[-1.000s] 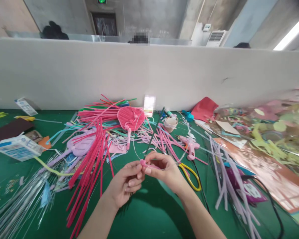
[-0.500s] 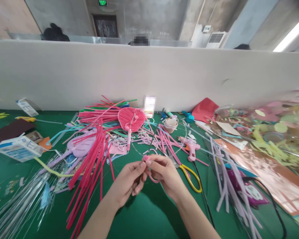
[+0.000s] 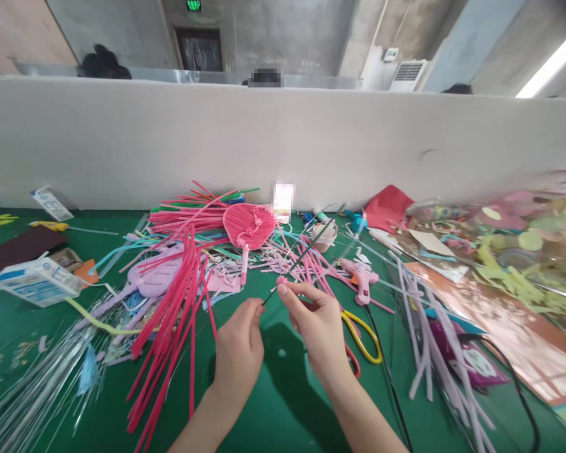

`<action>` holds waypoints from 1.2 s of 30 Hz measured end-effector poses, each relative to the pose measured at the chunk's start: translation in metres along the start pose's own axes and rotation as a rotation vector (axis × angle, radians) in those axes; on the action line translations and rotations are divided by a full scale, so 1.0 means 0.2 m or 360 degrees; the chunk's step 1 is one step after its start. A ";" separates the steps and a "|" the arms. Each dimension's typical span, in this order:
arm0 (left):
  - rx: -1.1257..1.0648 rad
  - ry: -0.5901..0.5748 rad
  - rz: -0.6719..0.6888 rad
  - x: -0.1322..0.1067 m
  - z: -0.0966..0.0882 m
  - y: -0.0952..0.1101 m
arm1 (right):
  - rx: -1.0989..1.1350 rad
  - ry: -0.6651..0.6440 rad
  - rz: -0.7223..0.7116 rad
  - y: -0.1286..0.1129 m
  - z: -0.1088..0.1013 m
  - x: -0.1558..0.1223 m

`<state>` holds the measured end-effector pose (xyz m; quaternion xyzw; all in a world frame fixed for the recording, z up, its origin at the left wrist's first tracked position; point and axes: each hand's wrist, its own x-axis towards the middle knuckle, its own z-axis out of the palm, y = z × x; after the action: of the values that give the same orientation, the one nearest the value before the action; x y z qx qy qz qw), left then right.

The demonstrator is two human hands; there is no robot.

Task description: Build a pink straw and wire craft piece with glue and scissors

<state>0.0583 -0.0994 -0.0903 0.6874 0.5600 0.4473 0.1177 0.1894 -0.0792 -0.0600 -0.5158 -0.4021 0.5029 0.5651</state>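
Observation:
Above the green tabletop, my left hand point(image 3: 239, 343) pinches the lower end of a dark green pipe cleaner point(image 3: 309, 250), which slants up and away to the right. My right hand point(image 3: 319, 324) has its thumb and fingertips closed on a small pink coiled piece point(image 3: 282, 280) lying against that green stem. Whether the stem passes through the coil, I cannot tell. Beyond my hands lies a pink heart-shaped fan-like piece point(image 3: 234, 231) with a handle. Scissors point(image 3: 375, 352) with a yellow-and-red handle rest beside my right wrist.
Red pipe cleaners point(image 3: 170, 327) spread left of my hands, near a purple paddle-shaped piece point(image 3: 153, 277) and thin wires point(image 3: 42, 384). On the right lie a pink glue gun point(image 3: 365, 283) with its black cord, lilac strips point(image 3: 422, 352) and paper scraps. A white partition point(image 3: 170, 138) stands behind.
My hands have moved apart, the left to the lower left. The green pipe cleaner now tilts farther right, and more of the scissors' handle shows.

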 end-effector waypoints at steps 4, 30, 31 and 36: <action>-0.0933 -0.0364 -0.0741 0.02 -0.01 0.04 | 0.0010 -0.0043 -0.0003 -0.01 0.01 0.00; 0.0143 0.0112 0.0144 0.01 -0.01 0.04 | 0.0193 0.0190 -0.0186 -0.01 0.10 0.01; 0.0224 0.0139 0.0200 0.01 -0.01 0.04 | 0.0170 0.0180 -0.0179 -0.01 0.11 0.01; -0.0223 0.0019 -0.0234 0.07 -0.04 0.06 | 0.0156 0.0042 -0.0102 -0.02 0.11 0.01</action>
<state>0.0591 -0.0937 -0.0707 0.6320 0.5768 0.4796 0.1947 0.1692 -0.0742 -0.0539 -0.4809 -0.3858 0.4969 0.6107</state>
